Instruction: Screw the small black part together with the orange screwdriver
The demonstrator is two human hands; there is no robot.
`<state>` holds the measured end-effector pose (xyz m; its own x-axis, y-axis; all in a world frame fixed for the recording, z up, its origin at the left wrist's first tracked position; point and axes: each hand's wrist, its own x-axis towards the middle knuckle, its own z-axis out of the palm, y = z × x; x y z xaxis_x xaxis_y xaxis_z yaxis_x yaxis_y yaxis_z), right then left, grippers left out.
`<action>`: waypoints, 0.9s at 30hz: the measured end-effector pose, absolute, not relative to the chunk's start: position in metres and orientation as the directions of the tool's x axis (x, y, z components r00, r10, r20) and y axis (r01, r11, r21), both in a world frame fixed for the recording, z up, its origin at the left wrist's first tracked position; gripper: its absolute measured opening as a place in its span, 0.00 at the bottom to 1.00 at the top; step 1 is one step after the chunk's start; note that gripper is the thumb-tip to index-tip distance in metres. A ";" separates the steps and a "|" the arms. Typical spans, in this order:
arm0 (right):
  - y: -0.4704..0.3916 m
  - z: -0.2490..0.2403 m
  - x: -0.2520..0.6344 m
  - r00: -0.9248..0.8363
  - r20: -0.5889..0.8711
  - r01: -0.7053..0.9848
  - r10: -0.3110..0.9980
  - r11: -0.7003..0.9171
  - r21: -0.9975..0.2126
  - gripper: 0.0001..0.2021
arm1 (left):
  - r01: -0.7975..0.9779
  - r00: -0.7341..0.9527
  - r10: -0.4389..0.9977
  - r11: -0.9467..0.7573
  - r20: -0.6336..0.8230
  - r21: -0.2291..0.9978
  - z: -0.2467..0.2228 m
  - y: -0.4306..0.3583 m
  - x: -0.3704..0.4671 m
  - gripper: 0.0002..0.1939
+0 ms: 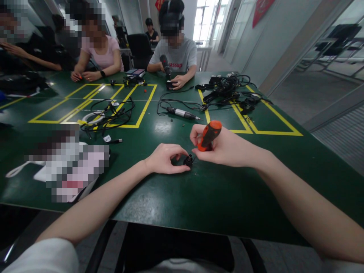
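Note:
Thumb and fingers of my left hand [167, 158] grip a small black part [188, 160] that stands on the green table [159, 204]. It has a short round stub on top, but its exact kind is too small to tell. My right hand [224, 146] is closed around a screwdriver [210, 134] with an orange and black handle, held tilted. The screwdriver's thin shaft slants down toward the black part; whether its tip touches the part is hard to see.
Beyond my hands lies a corded electric screwdriver [182, 113]. Tangled black cables [227, 89] lie at the back right, more cables [113, 113] at the left. Blurred pouch-like items [76, 170] rest near my left forearm. Across the table, a person [178, 53] holds a power tool [165, 65].

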<state>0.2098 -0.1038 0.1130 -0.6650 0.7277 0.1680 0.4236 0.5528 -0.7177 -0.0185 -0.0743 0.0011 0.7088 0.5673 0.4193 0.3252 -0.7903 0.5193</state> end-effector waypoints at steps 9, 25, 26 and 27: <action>-0.103 0.112 0.211 -0.678 0.128 0.436 0.724 0.536 -0.723 0.08 | 0.302 0.727 0.533 -0.815 0.433 0.494 0.000 -0.076 -0.016 0.17; -0.103 0.111 0.207 -0.641 0.118 0.418 0.759 0.473 -0.775 0.08 | 0.357 0.720 0.599 -0.754 0.352 0.552 0.001 -0.078 -0.015 0.11; -0.103 0.111 0.207 -0.642 0.116 0.417 0.758 0.472 -0.777 0.08 | 0.359 0.720 0.601 -0.750 0.346 0.556 0.002 -0.078 -0.014 0.11; -0.103 0.111 0.206 -0.645 0.116 0.415 0.755 0.474 -0.776 0.08 | 0.357 0.721 0.602 -0.747 0.344 0.560 0.002 -0.078 -0.014 0.11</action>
